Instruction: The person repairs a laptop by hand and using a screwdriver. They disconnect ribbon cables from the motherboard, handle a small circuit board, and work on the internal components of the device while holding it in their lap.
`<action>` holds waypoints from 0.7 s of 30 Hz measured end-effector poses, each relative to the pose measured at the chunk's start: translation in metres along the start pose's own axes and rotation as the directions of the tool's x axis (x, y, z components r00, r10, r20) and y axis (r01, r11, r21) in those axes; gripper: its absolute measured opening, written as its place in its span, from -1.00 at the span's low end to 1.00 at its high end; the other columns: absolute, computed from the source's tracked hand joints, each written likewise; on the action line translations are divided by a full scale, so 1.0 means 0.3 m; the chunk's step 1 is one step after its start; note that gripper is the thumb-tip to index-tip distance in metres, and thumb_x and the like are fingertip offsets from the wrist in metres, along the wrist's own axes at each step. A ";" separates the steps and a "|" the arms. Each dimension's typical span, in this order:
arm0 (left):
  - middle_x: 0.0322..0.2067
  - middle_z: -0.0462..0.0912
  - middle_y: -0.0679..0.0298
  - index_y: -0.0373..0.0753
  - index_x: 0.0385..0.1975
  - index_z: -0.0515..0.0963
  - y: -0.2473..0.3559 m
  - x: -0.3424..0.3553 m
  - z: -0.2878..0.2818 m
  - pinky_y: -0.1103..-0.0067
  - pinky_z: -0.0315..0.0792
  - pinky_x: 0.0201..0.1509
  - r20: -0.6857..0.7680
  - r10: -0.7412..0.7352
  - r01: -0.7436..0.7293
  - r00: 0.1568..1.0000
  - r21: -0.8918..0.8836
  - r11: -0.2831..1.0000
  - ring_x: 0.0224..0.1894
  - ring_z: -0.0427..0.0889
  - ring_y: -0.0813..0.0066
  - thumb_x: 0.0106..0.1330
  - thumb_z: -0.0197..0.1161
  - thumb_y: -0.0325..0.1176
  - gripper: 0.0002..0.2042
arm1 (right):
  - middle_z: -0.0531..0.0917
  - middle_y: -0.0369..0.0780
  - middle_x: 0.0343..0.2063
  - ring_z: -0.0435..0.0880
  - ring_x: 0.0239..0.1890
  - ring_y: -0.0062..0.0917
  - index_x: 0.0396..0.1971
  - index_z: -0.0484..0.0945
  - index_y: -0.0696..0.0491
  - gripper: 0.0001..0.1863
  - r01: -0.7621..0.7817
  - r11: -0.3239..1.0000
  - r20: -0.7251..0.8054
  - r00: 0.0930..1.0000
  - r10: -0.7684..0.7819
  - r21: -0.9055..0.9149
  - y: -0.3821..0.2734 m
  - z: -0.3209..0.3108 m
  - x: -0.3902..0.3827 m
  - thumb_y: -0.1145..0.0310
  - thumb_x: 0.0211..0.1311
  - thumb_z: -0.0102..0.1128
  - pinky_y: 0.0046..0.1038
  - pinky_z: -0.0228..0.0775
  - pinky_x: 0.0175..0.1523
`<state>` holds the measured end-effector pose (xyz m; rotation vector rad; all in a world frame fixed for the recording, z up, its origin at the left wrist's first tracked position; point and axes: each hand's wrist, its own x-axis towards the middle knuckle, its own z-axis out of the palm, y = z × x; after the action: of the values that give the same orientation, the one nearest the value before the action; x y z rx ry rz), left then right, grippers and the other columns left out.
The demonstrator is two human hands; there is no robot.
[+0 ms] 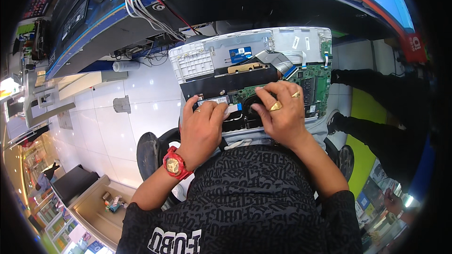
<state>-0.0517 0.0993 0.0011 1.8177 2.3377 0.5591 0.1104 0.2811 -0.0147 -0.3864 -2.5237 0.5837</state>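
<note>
Opened laptop on person's lap

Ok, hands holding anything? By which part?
Can't tell for sure. Left hand: fingertips at the white ribbon cable, away from its blue end. Right hand: thumb and finger at the black round part; grip unclear.

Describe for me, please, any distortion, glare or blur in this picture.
Head view: the bench bends into a curve inside a black rim; same head view: the tiled floor shows pale glare, while the opened laptop looks fairly sharp, without obvious motion blur.
</note>
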 end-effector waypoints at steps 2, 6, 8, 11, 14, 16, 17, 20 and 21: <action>-0.23 0.67 0.23 -0.24 -0.03 0.61 0.005 -0.004 0.002 0.18 0.36 0.24 0.000 0.010 -0.010 1.000 -0.007 1.000 -0.14 0.67 0.26 0.32 0.36 -0.52 -0.76 | 0.65 -0.18 -0.11 0.61 -0.04 -0.21 -0.01 0.68 0.11 -0.57 -0.003 1.000 0.013 1.000 0.003 -0.015 0.006 -0.009 0.005 0.40 0.07 0.52 -0.12 0.38 0.09; -0.21 0.68 0.22 -0.26 -0.01 0.61 0.005 -0.012 0.003 0.29 0.37 0.05 -0.042 -0.005 0.004 0.999 -0.021 1.000 -0.19 0.66 0.26 0.32 0.35 -0.53 -0.74 | 0.65 -0.18 -0.11 0.61 0.00 -0.19 -0.01 0.68 0.11 -0.57 -0.008 1.000 0.027 1.000 0.009 -0.015 0.005 -0.008 -0.009 0.40 0.08 0.52 -0.10 0.38 0.12; -0.20 0.68 0.22 -0.26 0.00 0.61 -0.005 -0.018 0.012 0.33 0.36 -0.04 -0.041 0.006 -0.007 0.999 -0.021 1.000 -0.22 0.65 0.26 0.32 0.35 -0.53 -0.74 | 0.64 -0.18 -0.10 0.60 0.01 -0.19 -0.01 0.68 0.11 -0.58 -0.017 1.000 0.029 0.999 0.017 -0.021 0.006 -0.010 -0.022 0.41 0.08 0.51 -0.09 0.37 0.13; -0.13 0.66 0.22 -0.28 0.07 0.62 -0.010 -0.022 0.017 0.38 0.35 -0.05 -0.007 0.057 -0.056 0.998 0.010 0.998 -0.26 0.63 0.32 0.29 0.25 -0.51 -0.67 | 0.64 -0.17 -0.09 0.59 0.02 -0.18 -0.01 0.68 0.10 -0.59 -0.031 0.999 0.026 0.999 0.032 -0.037 0.017 -0.019 -0.036 0.43 0.08 0.51 -0.09 0.35 0.14; -0.13 0.66 0.22 -0.29 0.06 0.63 -0.011 -0.024 0.021 0.38 0.35 -0.05 0.010 0.052 -0.052 0.999 0.014 0.999 -0.27 0.62 0.32 0.32 0.25 -0.49 -0.69 | 0.63 -0.16 -0.08 0.59 0.03 -0.18 -0.02 0.68 0.10 -0.59 -0.041 0.998 0.030 0.999 0.042 -0.053 0.025 -0.025 -0.042 0.42 0.09 0.51 -0.06 0.35 0.15; -0.13 0.66 0.22 -0.30 0.06 0.63 -0.009 -0.023 0.021 0.38 0.35 -0.05 -0.004 0.058 -0.058 0.998 0.022 0.998 -0.28 0.62 0.32 0.34 0.25 -0.48 -0.70 | 0.62 -0.17 -0.06 0.59 0.04 -0.19 -0.03 0.69 0.10 -0.60 -0.045 0.997 0.038 0.998 0.048 -0.059 0.023 -0.029 -0.047 0.40 0.10 0.51 -0.03 0.37 0.17; -0.13 0.66 0.22 -0.31 0.05 0.63 -0.008 -0.023 0.021 0.38 0.35 -0.06 -0.010 0.062 -0.062 0.998 0.026 0.998 -0.29 0.62 0.32 0.34 0.26 -0.47 -0.71 | 0.62 -0.17 -0.06 0.59 0.04 -0.19 -0.03 0.68 0.10 -0.60 -0.046 0.997 0.037 0.998 0.048 -0.057 0.023 -0.027 -0.049 0.40 0.10 0.51 -0.03 0.37 0.17; -0.19 0.69 0.21 -0.25 0.01 0.62 0.000 -0.012 0.013 0.36 0.36 -0.10 -0.025 0.042 -0.042 0.999 0.010 0.999 -0.25 0.63 0.28 0.33 0.35 -0.50 -0.74 | 0.62 -0.16 -0.08 0.59 0.04 -0.18 -0.03 0.68 0.10 -0.60 -0.046 0.998 0.030 0.998 0.048 -0.050 0.021 -0.022 -0.055 0.41 0.10 0.51 -0.04 0.36 0.17; -0.19 0.69 0.21 -0.25 0.01 0.62 0.000 -0.012 0.015 0.36 0.36 -0.10 -0.027 0.041 -0.040 0.999 0.006 0.999 -0.25 0.63 0.28 0.33 0.35 -0.50 -0.74 | 0.62 -0.16 -0.09 0.59 0.04 -0.17 -0.02 0.67 0.10 -0.60 -0.045 0.998 0.025 0.999 0.046 -0.048 0.019 -0.021 -0.056 0.41 0.10 0.50 -0.04 0.34 0.16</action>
<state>-0.0492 0.0969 -0.0034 1.8754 2.3268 0.5870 0.1287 0.2817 -0.0198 -0.4579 -2.5635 0.5506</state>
